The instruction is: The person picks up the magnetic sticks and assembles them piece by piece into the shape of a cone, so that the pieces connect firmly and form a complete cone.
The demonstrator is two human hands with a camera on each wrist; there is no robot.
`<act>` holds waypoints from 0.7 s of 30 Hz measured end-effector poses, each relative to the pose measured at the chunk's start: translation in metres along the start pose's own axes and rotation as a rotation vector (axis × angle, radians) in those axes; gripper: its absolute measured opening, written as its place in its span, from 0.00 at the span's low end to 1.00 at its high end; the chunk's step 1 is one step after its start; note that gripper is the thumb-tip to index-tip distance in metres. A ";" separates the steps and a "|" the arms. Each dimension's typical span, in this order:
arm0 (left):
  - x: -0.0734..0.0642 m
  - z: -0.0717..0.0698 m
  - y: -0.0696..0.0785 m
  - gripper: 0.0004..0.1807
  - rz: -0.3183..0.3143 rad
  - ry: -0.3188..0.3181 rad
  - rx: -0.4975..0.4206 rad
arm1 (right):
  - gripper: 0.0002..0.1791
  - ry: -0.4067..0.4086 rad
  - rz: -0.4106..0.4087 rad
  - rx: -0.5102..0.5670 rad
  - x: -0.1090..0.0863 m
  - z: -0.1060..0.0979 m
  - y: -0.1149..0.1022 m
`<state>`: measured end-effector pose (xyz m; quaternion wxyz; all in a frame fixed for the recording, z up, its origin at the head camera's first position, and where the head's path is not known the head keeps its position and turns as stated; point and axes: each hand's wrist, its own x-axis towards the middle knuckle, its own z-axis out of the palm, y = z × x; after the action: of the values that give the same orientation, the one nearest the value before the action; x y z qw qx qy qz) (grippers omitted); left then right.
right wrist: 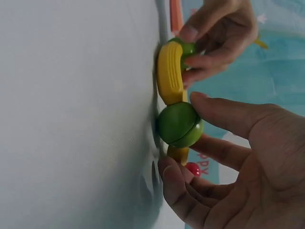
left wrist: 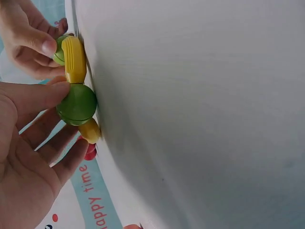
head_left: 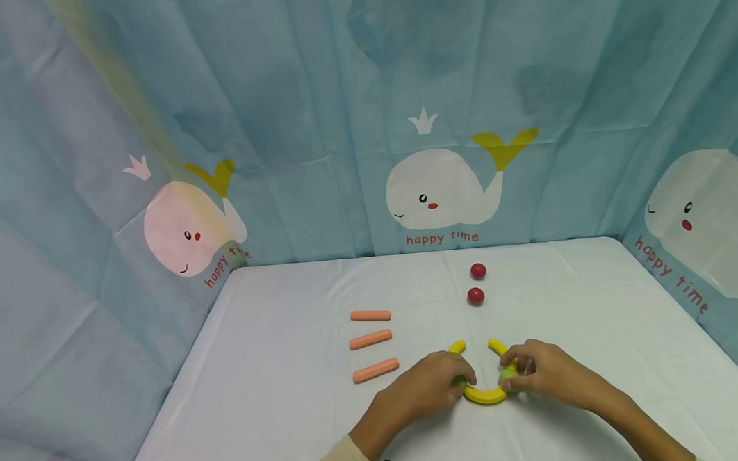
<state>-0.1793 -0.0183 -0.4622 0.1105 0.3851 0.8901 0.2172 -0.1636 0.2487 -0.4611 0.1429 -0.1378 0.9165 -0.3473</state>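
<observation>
A yellow curved rod (head_left: 485, 396) lies on the table between my hands, with a green ball at each end. My left hand (head_left: 427, 387) pinches the left green ball (left wrist: 76, 106); its thumb lies on the ball and its other fingers are spread behind. The right green ball (right wrist: 179, 125) is held between the thumb and fingers of my right hand (head_left: 550, 373). Beyond the balls, two more yellow curved rods extend away, a left one (head_left: 457, 346) and a right one (head_left: 497, 346); their far ends are apart. The hands partly cover the balls and rods.
Two red balls (head_left: 475, 296) sit farther back, one behind the other. Three orange straight rods (head_left: 375, 370) lie in a column left of the hands. Behind the white table (head_left: 276, 374) hangs a blue curtain (head_left: 288, 123) with whale prints.
</observation>
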 end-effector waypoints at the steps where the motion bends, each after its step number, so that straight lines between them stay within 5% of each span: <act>1: 0.000 0.000 -0.001 0.12 0.004 0.006 0.001 | 0.18 -0.003 0.001 0.004 -0.001 0.001 0.000; 7: 0.003 -0.004 -0.004 0.14 -0.008 0.047 0.012 | 0.18 0.004 0.010 0.024 -0.006 0.006 0.000; 12: 0.012 -0.017 -0.006 0.15 -0.091 0.105 -0.015 | 0.19 0.015 0.037 0.022 -0.010 0.009 -0.002; 21: 0.057 -0.037 -0.021 0.21 -0.194 0.229 -0.166 | 0.20 0.035 0.063 0.057 -0.014 0.016 -0.005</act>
<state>-0.2451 -0.0010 -0.4410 0.0601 0.2595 0.9090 0.3205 -0.1441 0.2410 -0.4667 0.1414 -0.0988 0.9125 -0.3709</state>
